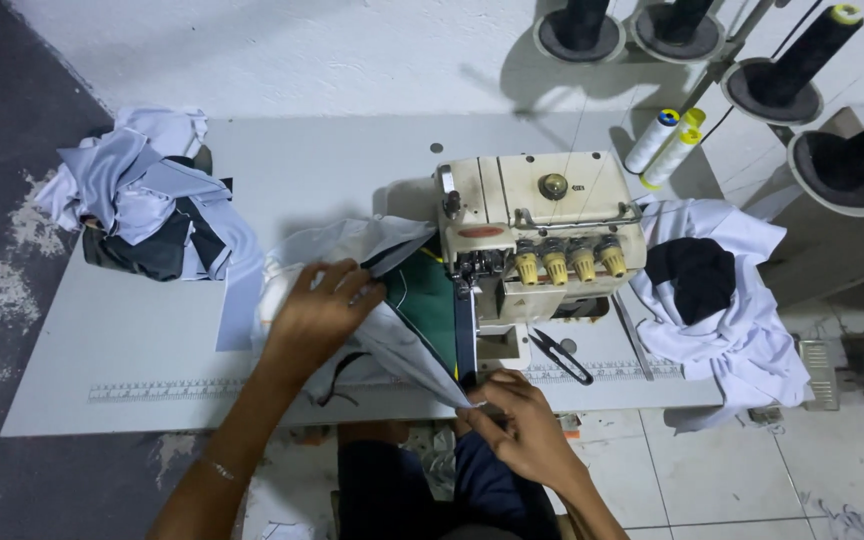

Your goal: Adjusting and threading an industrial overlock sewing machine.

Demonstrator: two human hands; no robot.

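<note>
The right hand (522, 425) is closed, a corner of the white cloth (392, 330) pinched between fingertips at the table's (72, 350) front edge. The left hand (317, 310) is pressed flat on the bunched cloth, fingers spread, nothing gripped. The cloth is judged light, soft and limp, best taken at its edges. It is white with dark green trim, lying beside the sewing machine (542, 240). Thread snips (560, 355) lie nearby.
</note>
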